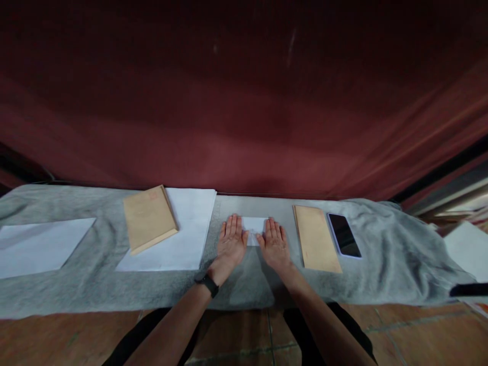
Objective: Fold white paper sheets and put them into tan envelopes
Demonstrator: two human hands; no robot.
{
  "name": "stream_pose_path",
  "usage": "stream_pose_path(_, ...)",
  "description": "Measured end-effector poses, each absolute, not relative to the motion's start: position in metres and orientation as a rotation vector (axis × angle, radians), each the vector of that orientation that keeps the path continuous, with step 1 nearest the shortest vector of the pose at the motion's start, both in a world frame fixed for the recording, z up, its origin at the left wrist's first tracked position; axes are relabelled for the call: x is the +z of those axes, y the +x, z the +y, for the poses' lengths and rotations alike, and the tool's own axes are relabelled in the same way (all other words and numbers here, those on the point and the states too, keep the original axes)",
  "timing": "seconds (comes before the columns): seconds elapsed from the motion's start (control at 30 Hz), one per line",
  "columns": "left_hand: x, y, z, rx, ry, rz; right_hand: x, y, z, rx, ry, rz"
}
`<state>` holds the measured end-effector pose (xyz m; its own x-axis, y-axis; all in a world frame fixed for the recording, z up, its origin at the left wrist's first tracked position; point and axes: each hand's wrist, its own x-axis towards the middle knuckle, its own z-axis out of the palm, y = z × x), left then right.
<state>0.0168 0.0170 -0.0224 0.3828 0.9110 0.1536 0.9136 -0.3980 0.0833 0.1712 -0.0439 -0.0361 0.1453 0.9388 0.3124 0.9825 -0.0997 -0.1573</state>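
Observation:
A small white paper lies on the grey cloth in front of me, between my two hands. My left hand rests flat on its left side, fingers stretched forward and the thumb pointing inward. On the right side, my right hand lies flat in the same way, its thumb near the other thumb. Both palms face down and cover the paper's side edges. A dark watch is on my left wrist.
Brown envelopes lie over large white sheets to the left, with another white sheet farther left. Right of my hands are more brown envelopes and a phone. A dark red surface rises behind the cloth.

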Motion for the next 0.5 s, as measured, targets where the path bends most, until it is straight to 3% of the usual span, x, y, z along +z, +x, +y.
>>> stream_pose_path(0.5,-0.0226,0.0203,0.0141,-0.341,-2.554,-1.832,-0.0421,0.1766,-0.0441,-0.197,-2.152,-1.842)
